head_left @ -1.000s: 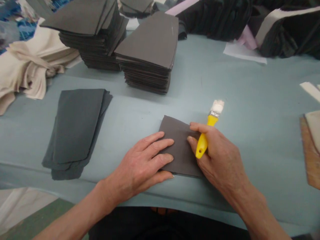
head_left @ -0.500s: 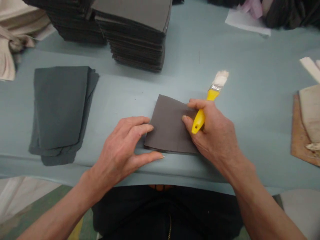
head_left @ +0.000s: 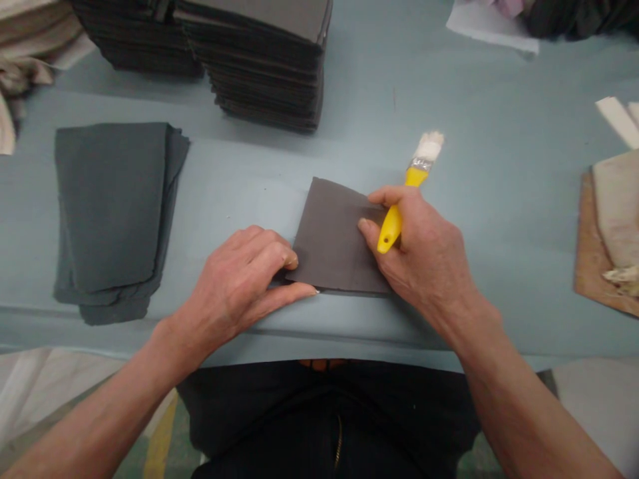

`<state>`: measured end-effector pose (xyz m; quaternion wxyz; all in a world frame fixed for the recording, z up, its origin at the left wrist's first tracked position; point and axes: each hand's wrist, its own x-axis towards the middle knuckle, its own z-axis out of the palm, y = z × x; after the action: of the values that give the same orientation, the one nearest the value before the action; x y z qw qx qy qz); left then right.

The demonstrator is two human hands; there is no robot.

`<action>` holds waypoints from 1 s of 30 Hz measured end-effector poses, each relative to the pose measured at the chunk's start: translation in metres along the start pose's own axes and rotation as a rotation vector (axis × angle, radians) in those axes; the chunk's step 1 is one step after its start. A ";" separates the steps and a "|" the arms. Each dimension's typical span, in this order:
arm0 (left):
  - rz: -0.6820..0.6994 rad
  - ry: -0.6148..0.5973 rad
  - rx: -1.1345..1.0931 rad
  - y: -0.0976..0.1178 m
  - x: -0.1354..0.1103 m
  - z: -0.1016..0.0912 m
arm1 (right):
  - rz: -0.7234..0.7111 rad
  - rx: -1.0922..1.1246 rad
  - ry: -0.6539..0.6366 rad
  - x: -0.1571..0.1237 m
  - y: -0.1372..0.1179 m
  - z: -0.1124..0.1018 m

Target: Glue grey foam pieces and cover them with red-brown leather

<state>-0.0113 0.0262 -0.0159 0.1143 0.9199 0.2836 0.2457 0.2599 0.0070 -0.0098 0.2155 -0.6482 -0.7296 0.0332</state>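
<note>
Both hands at work on a grey panel point(head_left: 334, 233), which lies flat on the counter point(head_left: 509, 166) between them. The left hand point(head_left: 239, 273) is bent, its fingers curled at the panel's near left corner and its thumb stretched along the near edge; whether it pinches the corner cannot be told. The right hand point(head_left: 429, 246) is closed around the yellow handle of a brush point(head_left: 416, 176), its thumb and forefinger also touching the right part of the panel. The pale bristles point up and away, beyond the right hand, clear of the panel.

To the left of the left hand, well apart from it, lies a low pile point(head_left: 110, 206) of dark green pieces, the lower ones jutting out unevenly. Beyond the left hand and the panel rises a tall dark stack point(head_left: 269, 80), with a second stack point(head_left: 144, 46) beside it, farther left. Well to the right of the right hand, beige cloth point(head_left: 619, 213) rests on a brown board point(head_left: 584, 253), with white strips point(head_left: 616, 121) just past it.
</note>
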 end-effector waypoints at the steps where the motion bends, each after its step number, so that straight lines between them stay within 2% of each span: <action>1: -0.001 0.000 -0.002 0.000 0.000 0.000 | -0.001 0.002 0.002 0.000 0.000 0.000; 6: -0.014 0.048 0.031 0.004 -0.002 -0.004 | -0.041 0.032 0.018 -0.001 0.000 0.002; 10: -0.047 0.120 0.099 0.025 0.009 -0.002 | -0.074 0.032 0.061 -0.002 0.000 0.005; 15: -0.055 0.075 0.026 0.059 0.032 0.021 | -0.092 0.062 0.053 -0.005 0.002 0.007; 20: -0.103 0.055 0.019 0.064 0.033 0.040 | -0.098 0.096 0.083 -0.006 0.004 0.008; 26: -0.130 0.091 0.038 0.065 0.027 0.046 | -0.112 0.207 0.232 -0.006 -0.003 -0.010; 30: -0.121 0.084 0.055 0.066 0.027 0.048 | 0.043 0.429 0.446 0.012 -0.010 -0.035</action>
<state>0.0635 -0.0157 -0.0235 0.0917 0.8928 0.3499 0.2687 0.2627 0.0088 0.0280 0.5014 -0.5944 -0.6268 0.0480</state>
